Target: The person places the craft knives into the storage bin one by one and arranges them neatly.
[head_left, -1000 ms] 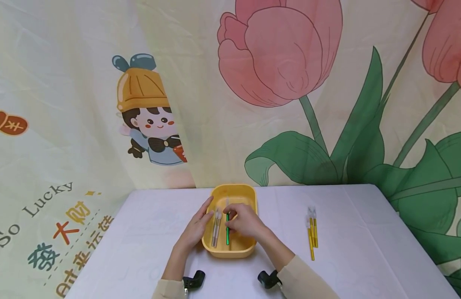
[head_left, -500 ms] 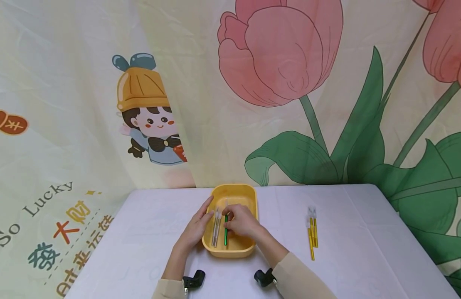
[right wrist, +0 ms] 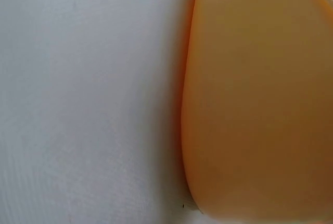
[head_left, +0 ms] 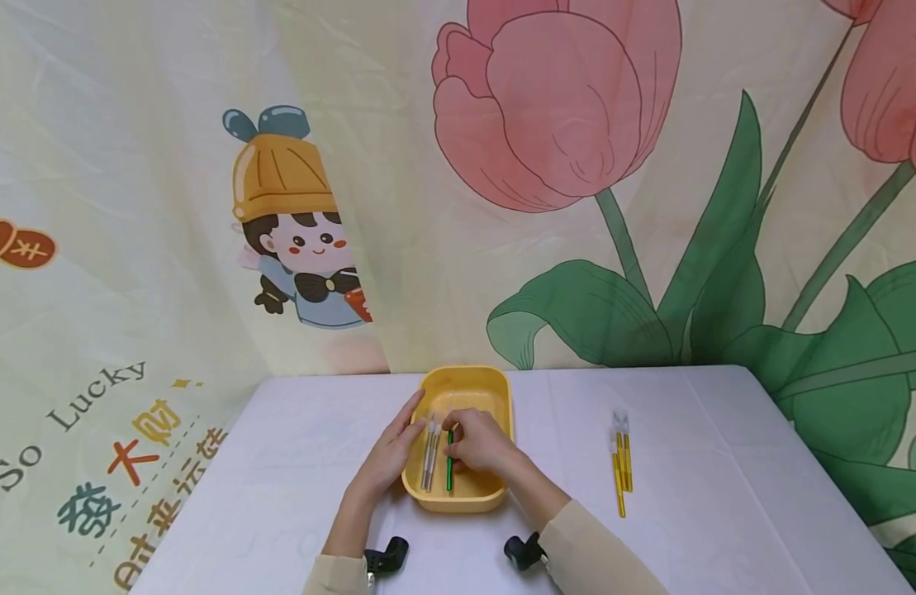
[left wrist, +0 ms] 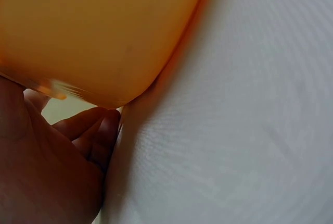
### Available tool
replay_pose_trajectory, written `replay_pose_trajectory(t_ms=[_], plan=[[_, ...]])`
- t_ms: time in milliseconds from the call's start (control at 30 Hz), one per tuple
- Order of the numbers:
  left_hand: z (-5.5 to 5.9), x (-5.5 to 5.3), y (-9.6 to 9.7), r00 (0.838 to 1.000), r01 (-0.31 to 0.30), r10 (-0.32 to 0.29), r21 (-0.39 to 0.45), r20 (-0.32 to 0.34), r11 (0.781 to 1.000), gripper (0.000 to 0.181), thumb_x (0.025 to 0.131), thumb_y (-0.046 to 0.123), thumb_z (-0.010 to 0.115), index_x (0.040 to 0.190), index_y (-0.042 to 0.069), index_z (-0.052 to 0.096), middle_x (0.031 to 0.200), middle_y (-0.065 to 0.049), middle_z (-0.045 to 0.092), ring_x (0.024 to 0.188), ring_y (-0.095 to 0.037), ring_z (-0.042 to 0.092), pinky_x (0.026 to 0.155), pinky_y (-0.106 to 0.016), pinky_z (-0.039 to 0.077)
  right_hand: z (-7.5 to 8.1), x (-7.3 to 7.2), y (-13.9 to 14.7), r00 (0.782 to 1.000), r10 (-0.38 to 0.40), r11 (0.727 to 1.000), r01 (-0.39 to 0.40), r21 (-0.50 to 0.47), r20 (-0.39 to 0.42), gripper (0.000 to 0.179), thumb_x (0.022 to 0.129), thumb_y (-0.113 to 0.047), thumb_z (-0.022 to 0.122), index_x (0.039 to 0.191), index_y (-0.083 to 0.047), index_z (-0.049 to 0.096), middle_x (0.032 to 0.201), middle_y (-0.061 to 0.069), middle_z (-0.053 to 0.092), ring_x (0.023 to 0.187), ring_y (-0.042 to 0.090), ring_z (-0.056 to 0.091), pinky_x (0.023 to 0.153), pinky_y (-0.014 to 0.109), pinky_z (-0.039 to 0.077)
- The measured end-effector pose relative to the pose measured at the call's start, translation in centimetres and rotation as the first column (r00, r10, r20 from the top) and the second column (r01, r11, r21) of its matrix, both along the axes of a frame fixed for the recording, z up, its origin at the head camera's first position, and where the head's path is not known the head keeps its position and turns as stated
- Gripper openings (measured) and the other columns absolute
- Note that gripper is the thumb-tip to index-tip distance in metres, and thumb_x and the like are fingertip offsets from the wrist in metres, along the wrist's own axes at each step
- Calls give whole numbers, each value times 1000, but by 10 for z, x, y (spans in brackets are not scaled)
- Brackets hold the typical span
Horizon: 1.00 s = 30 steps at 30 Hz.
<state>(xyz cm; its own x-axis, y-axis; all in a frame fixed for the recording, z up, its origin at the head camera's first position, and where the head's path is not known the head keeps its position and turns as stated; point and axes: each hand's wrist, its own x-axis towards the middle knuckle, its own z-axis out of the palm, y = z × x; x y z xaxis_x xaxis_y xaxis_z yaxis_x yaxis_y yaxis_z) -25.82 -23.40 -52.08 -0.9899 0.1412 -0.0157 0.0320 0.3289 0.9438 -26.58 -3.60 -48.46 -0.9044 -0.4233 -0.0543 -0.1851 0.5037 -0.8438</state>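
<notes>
Change: over the last second I saw the green pen [head_left: 449, 478] shift slightly left, toward the silver pens [head_left: 429, 461], and slightly toward the near end of the yellow tray [head_left: 458, 506]. Right forearm came left with it. Left hand [head_left: 387, 453] hadn't visibly moved.
Meaning: I read it as a fine placement adjustment, not a lift-out; my judgement only.
Pen position: inside the tray, right of the silver pens, roughly parallel, with a gap between. Couldn't tell whether it rested on the tray floor.
Right grip: right hand [head_left: 481, 442] had the green pen pinched between thumb and fingers, not released. Far end of the pen was mostly behind the fingers.
Right pose: forearm came in from the lower right, hand over the tray, back of the hand up. Right wrist view gave me only tray wall and white table [right wrist: 78, 104], so no grip check there.
Left grip: thumb over the tray's left rim, fingers against the outer wall; I took that as holding the tray. Left wrist view showed fingertips at the wall, near the table. Couldn't judge force.
Left pose: forearm angled up from the near edge.
Yellow pens: three [head_left: 622, 464] lay together on the table, well right of the tray, untouched.
</notes>
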Motion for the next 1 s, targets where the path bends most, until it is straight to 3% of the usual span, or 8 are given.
replay_pose_trajectory(t_ms=[1000], plan=[[2,0,0,1000,-8,8,-24,-15,1000,53,113,32,42,164,37,30,174,1,23,162,-26,13,132,-54,9,-5,0,-3,998,11,999,-9,-43,56,26,91,2,75,117,3,69,81,12,66,62,23,70,56,30,61]])
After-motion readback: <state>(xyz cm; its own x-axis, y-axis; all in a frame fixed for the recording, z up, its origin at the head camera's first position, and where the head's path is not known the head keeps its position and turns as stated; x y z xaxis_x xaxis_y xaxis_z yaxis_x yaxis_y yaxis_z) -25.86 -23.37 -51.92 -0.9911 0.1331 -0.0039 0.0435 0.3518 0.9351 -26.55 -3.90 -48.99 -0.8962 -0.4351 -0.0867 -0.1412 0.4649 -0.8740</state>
